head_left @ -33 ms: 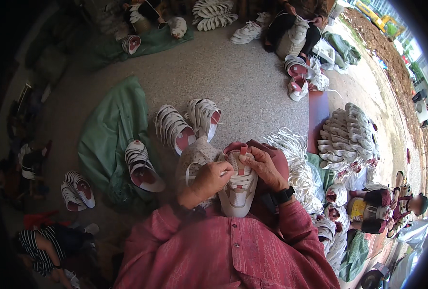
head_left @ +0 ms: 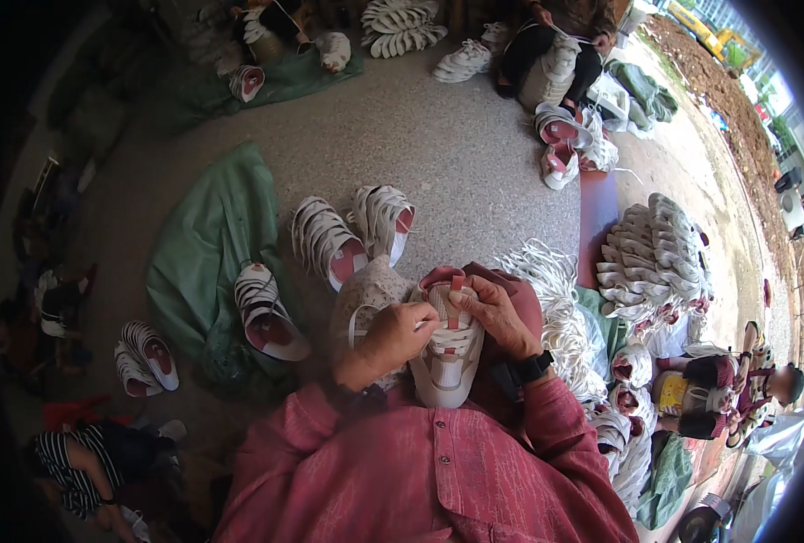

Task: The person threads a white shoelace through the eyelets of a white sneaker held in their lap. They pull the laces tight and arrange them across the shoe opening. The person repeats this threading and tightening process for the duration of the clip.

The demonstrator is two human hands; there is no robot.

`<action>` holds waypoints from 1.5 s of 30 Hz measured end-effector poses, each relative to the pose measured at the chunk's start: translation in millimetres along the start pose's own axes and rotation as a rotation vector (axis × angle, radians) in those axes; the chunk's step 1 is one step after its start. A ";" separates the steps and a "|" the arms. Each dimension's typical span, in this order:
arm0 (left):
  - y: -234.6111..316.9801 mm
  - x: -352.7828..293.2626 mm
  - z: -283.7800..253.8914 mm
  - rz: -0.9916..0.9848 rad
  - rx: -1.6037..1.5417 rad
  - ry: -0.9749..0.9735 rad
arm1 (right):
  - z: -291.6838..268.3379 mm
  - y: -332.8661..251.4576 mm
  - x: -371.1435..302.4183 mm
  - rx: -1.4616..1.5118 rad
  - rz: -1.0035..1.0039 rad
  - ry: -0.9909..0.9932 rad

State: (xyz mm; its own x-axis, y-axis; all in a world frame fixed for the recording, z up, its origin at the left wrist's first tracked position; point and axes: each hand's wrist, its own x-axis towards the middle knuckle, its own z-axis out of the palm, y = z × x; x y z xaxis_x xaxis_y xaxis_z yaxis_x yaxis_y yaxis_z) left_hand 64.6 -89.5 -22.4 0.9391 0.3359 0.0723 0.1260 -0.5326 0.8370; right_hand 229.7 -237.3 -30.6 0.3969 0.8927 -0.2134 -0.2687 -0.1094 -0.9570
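A white and beige sneaker (head_left: 444,371) with a dark pink lining rests on my lap, its toe toward me. White lace crosses its lower eyelets. My left hand (head_left: 394,337) is closed in a pinch on a white shoelace (head_left: 356,319), which loops out on the hand's left side. On the shoe's upper right edge, near the pink tongue tab (head_left: 457,283), my right hand (head_left: 499,312) is closed with thumb and fingers gripping the sneaker. The fingertips partly cover the upper eyelets.
Nested sneaker uppers (head_left: 325,237) stand just beyond my knees. A green cloth (head_left: 216,235) with a sneaker (head_left: 266,312) lies left. To the right are a heap of white laces (head_left: 556,308) and stacked sneakers (head_left: 655,258). Other people sit around, one handling a sneaker (head_left: 560,59) at the far right.
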 end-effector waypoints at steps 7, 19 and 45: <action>2.1 16.2 7.4 0.071 0.212 -0.019 | -0.7 0.7 0.6 0.011 -0.003 -0.040; -4.8 -1.3 5.7 0.025 -0.193 0.056 | -4.4 1.3 3.2 0.004 -0.002 -0.074; -15.8 53.5 -8.1 -0.089 -0.214 -0.394 | 21.7 16.9 -45.4 -0.105 -0.025 0.270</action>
State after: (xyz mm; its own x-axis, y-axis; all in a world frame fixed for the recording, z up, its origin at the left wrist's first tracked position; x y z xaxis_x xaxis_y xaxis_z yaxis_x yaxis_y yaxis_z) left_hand 110.3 -56.9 -27.3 0.9828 0.0300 -0.1821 0.1818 -0.3285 0.9268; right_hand 188.2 -270.2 -32.9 0.6252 0.7488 -0.2202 -0.1692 -0.1454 -0.9748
